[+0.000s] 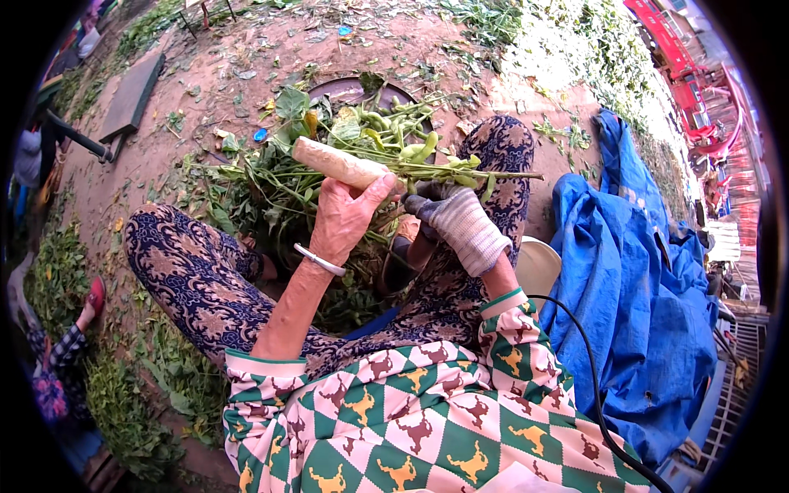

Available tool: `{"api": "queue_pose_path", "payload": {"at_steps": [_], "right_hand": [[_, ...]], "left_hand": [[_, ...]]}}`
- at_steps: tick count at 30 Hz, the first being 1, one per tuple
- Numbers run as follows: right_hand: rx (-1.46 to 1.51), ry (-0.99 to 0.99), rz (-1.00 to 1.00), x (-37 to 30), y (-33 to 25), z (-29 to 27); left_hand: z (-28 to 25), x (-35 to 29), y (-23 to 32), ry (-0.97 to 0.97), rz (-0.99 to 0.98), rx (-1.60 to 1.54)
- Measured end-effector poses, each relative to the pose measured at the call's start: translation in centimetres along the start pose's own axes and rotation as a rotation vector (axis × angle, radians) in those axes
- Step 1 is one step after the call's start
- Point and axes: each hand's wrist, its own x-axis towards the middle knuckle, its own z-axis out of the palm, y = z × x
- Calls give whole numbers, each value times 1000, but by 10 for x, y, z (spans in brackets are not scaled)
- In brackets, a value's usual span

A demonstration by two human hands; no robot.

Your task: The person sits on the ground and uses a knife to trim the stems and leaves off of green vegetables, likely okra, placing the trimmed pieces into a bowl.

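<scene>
My bare left hand (pixel 345 215), with a white bangle at the wrist, is closed around a thick, pale, cylindrical piece (pixel 339 161) with a rough surface; its material is unclear. Just right of it, my right hand (pixel 464 220), in a pale knitted glove with dark fingertips, grips a green soybean stalk (pixel 514 175). Plump pods (pixel 423 149) hang along the stalk. Beyond both hands, a dark round basin (pixel 333 85) holds several green pods and leaves. A heap of leafy bean plants (pixel 275 181) lies between and beyond my knees.
A crumpled blue tarp (pixel 629 279) lies at my right beside a cream round object (pixel 538 261). A black cord (pixel 588 345) crosses near my right arm. Leaf litter covers the brown ground (pixel 238 62). Another person's red shoe (pixel 97 294) shows at the left.
</scene>
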Motion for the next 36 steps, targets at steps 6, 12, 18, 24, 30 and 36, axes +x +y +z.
{"api": "queue_pose_path", "payload": {"at_steps": [6,12,18,24,30,36], "right_hand": [[22,107,-53,-14,-19,8],[-58,154,-120,-16,-20,14],[-93,127,-79,-20,-27,11],[-42,149,-138,-16,-15,18],[516,11,204,-32,-37,18],[377,66,76,-27,-25,17]], "left_hand": [[10,-10,9,71,32,-17],[14,-14,10,144,128,141],[13,-14,10,159,118,73],[14,-14,8,139,161,214],[10,-18,11,117,161,303],[9,-14,6,79,122,271]]}}
